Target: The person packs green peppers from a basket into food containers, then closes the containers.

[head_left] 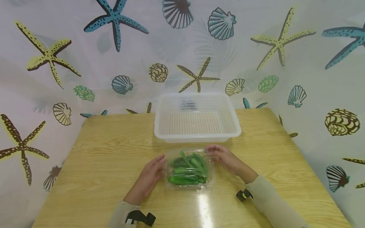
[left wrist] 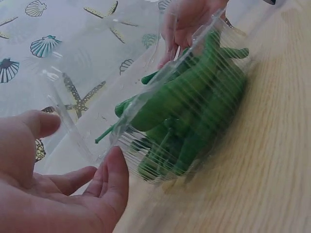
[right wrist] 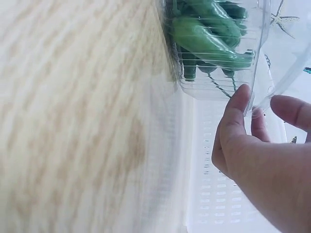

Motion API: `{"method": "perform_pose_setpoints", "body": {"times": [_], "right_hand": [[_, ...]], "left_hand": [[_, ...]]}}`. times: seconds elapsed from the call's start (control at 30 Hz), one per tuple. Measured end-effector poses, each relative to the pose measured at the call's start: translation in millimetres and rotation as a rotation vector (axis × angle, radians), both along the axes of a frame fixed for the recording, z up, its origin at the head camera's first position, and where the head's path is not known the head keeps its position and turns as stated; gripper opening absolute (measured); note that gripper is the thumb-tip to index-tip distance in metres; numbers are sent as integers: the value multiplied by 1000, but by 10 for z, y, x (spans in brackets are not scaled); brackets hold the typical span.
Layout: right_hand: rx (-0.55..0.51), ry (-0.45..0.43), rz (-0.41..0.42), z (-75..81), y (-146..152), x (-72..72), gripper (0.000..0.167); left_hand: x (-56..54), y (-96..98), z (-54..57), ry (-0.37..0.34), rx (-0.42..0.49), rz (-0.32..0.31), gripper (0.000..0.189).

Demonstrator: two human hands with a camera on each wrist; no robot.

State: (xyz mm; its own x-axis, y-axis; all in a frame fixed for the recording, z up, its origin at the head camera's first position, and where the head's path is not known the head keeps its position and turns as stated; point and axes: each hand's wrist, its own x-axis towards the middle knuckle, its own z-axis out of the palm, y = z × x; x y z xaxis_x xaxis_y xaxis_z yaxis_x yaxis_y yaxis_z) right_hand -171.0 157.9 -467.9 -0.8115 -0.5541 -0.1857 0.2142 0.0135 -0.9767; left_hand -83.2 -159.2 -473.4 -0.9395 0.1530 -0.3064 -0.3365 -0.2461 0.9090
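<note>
A clear plastic clamshell container point(head_left: 189, 186) of long green peppers point(head_left: 183, 180) sits on the table between both hands. Its transparent lid point(left wrist: 73, 126) stands at an angle above the tray in the left wrist view. My left hand point(head_left: 149, 175) is at the container's left side, fingertips on the rim and thumb by the lid's edge. At the far right corner, my right hand point(head_left: 226, 160) holds the rim with curled fingers point(right wrist: 233, 116), its thumb close to the lid. Ridged clear walls show the peppers and their thin stems inside.
A white perforated plastic basket point(head_left: 196, 136) stands just behind the container on the wooden table point(head_left: 108, 148). Behind the table hangs a cloth point(head_left: 137, 60) printed with shells and starfish. Dark straps with small devices point(head_left: 243, 194) are on both wrists.
</note>
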Motion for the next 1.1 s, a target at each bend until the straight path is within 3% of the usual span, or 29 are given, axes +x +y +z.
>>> {"method": "perform_pose_setpoints", "body": {"times": [0.17, 0.3, 0.47, 0.53, 0.63, 0.87, 1.1], "right_hand": [[27, 46, 4, -28, 7, 5, 40], [30, 49, -19, -37, -8, 8, 40], [58, 35, -60, -32, -24, 30, 39], [73, 34, -75, -23, -30, 38, 39], [80, 34, -89, -14, -34, 39, 42], [210, -12, -165, 49, -77, 100, 52], [319, -76, -29, 116, -29, 208, 44]], "left_hand": [[6, 15, -61, 31, 25, 27, 48], [49, 19, -83, 9, 5, 18, 49], [197, 1, -53, -57, -92, -122, 60], [262, -12, -30, -56, -94, -174, 62], [320, -23, -7, -51, -36, -205, 61], [341, 10, -15, -27, 61, -130, 59], [323, 51, -10, -9, 91, -28, 64]]}}
